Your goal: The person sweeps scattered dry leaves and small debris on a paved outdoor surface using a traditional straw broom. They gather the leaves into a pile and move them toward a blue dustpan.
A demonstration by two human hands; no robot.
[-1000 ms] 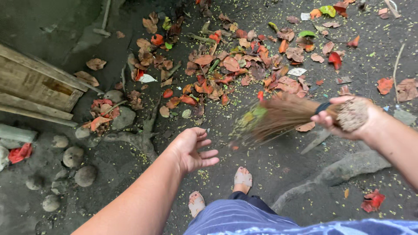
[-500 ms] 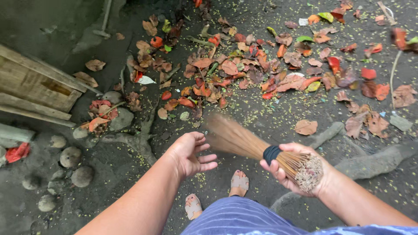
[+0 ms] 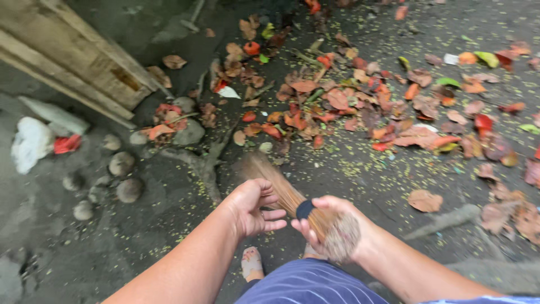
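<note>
Low over the dark ground (image 3: 349,169), the right hand (image 3: 332,222) is closed around the bound end of a stick broom (image 3: 292,197), just behind its dark band. The bristles slant up and left, their blurred tips seemingly touching the dirt near a root (image 3: 205,166). The left hand (image 3: 253,208) is open, fingers loosely curled, empty, just beside the broom. Red and brown leaves (image 3: 360,107) lie scattered beyond; stones (image 3: 121,163) and wooden planks (image 3: 73,62) sit left.
</note>
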